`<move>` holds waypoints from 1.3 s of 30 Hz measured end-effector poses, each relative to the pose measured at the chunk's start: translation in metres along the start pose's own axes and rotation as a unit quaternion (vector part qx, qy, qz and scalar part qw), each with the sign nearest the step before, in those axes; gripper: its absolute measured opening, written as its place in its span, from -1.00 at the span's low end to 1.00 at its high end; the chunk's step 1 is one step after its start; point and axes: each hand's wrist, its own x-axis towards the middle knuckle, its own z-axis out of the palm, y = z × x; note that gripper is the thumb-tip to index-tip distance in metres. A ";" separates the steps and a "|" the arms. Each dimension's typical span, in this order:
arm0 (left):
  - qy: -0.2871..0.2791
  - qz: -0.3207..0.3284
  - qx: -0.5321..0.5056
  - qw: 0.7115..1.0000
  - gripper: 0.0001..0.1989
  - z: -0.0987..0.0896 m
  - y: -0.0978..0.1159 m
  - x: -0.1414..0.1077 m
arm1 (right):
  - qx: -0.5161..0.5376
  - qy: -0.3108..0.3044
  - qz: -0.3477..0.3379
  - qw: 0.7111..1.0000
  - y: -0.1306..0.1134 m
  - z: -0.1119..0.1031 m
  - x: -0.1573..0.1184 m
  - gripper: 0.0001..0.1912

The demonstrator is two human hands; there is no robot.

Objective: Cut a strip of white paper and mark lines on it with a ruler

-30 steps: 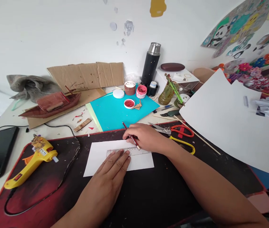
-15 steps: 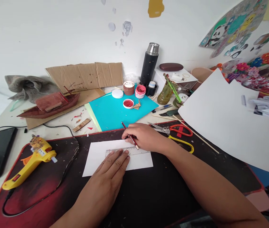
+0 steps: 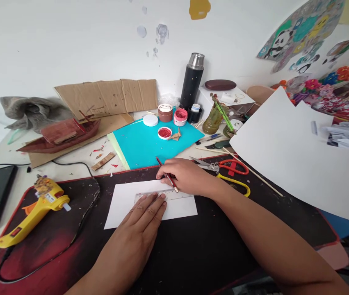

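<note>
My left hand [image 3: 140, 225] lies flat, fingers stretched out, on a clear plastic ruler [image 3: 180, 195]. Under the ruler is a white sheet of paper [image 3: 115, 209], which rests on a dark desk mat [image 3: 186, 254]. A dark red pencil [image 3: 169, 180] slants through the closed fingers of my right hand [image 3: 183, 174]. That hand rests at the far edge of the paper, by the right half of the ruler. Part of the ruler is hidden beneath my left fingers. Scissors [image 3: 234, 166] with red and yellow handles lie just right of my right hand.
At left lies a yellow glue gun [image 3: 34, 211] with its cord looping over the mat. Behind stand a brown model boat [image 3: 60, 137], paint pots [image 3: 180, 116] on a blue sheet [image 3: 140, 143], and a black flask [image 3: 191, 84]. Large white paper [image 3: 285, 155] overhangs the right side.
The whole view has shifted slightly, so things appear a little further left. My hands, the ruler and the pencil keep nearly the same positions relative to one another.
</note>
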 end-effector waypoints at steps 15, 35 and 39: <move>-0.007 -0.005 0.006 1.000 -0.37 0.002 0.001 -0.001 | -0.002 -0.005 0.003 1.000 -0.001 0.000 0.000 -0.90; 0.012 -0.004 0.022 1.000 -0.45 0.001 0.001 0.005 | -0.016 0.000 0.001 1.000 -0.001 0.001 -0.001 -0.90; 0.019 -0.019 0.016 1.000 -0.50 -0.003 0.001 0.007 | -0.018 0.001 0.001 1.000 -0.001 0.001 0.000 -0.90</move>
